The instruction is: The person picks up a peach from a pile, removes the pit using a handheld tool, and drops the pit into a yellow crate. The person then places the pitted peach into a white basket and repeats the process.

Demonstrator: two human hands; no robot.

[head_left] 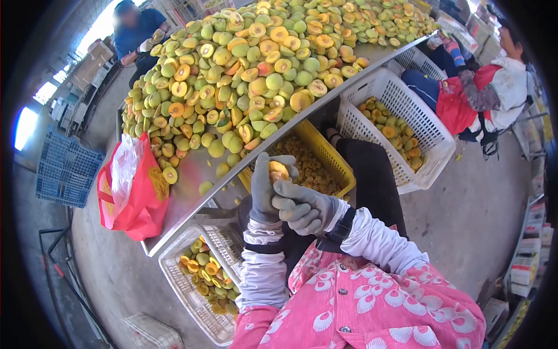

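Both my hands wear grey gloves and are close together above the yellow crate (342, 164) at the table's edge. My left hand (264, 189) is closed round a peach half (278, 171), its orange cut flesh showing. Touching it from the right is my right hand (305, 208), fingers curled in and thumb toward the fruit; what they grip, if anything, is hidden. Brown pits or scraps lie in the yellow crate. Beyond my hands, a large heap of green and orange peaches (256, 75), many cut in half, covers much of the metal table (195, 166).
A red bag (136, 200) with clear plastic stands on the table's near left corner. White crates with cut fruit stand at left (185, 299) and right (433, 136). One person (136, 32) is at far left, another (482, 96) at right. Blue pallets (67, 168) stand left.
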